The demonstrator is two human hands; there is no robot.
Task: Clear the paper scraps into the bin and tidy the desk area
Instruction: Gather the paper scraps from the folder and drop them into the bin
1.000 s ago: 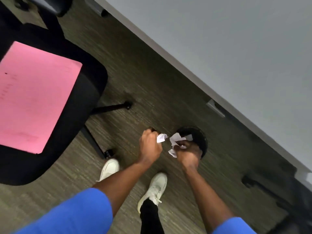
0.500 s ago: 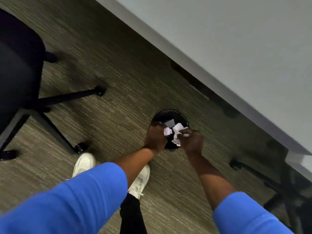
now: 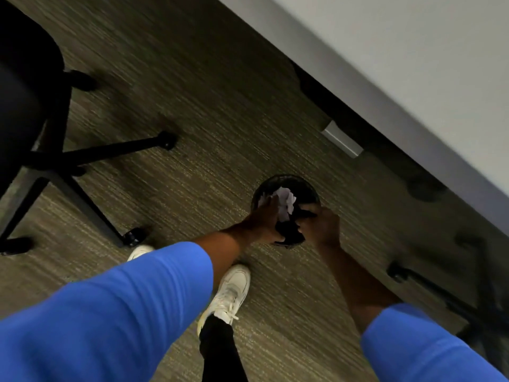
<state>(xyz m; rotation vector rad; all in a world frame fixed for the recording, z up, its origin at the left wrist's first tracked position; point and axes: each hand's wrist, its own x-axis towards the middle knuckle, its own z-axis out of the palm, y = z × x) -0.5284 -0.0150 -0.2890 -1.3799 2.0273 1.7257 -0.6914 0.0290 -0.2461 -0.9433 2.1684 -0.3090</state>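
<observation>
A small round black bin [image 3: 309, 188] stands on the carpet just in front of the desk edge. White crumpled paper scraps [image 3: 286, 201] lie in its mouth. My left hand [image 3: 264, 219] reaches over the bin's near left rim with its fingers stretched out, touching the scraps. At the near right rim is my right hand [image 3: 321, 224], fingers curled downward; no paper shows in it, and its palm is hidden.
The grey desk top [image 3: 413, 64] runs diagonally across the upper right, with a silver bracket [image 3: 341, 139] beneath it. A black office chair [image 3: 82, 155] with castors stands at the left. Another dark chair base [image 3: 440, 293] is at the right. My white shoe [image 3: 231, 290] is below the bin.
Both hands have gone down to the bin's mouth. The scraps that were pinched in both hands now lie in the bin, and my left fingers have spread.
</observation>
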